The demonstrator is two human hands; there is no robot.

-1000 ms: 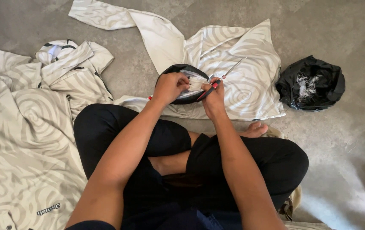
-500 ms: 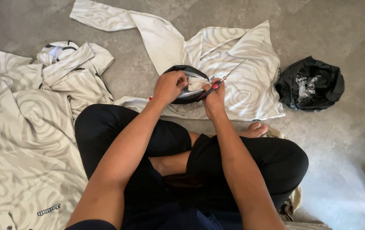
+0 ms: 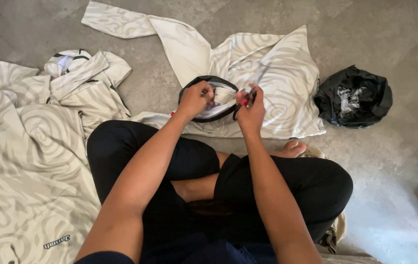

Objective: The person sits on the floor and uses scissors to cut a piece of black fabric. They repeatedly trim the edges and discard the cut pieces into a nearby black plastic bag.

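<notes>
From the head camera, the person sits cross-legged on a grey floor, both arms reaching forward over the knees. The left hand (image 3: 195,99) is closed in a pinch on the black-trimmed collar (image 3: 209,98) of a pale swirl-patterned shirt (image 3: 277,83), holding the collar's white inner fold up off the floor. The right hand (image 3: 251,111) is curled shut around small red-handled scissors (image 3: 244,99), their tip pointing at the fold just beside the left fingers; the blades are too small to tell whether they are parted.

The step in hand looks like trimming at the inside of the collar, likely loose thread or a seam. The next move, as I judge it, calls for a steady left pinch that keeps the fold taut and a short, careful snip close to the cloth without nicking it.

Beyond the right hand lies a crumpled black bag (image 3: 353,98) with whitish scraps on it. Beside the left arm, more shirts of the same pattern (image 3: 28,161) spread across the floor.
</notes>
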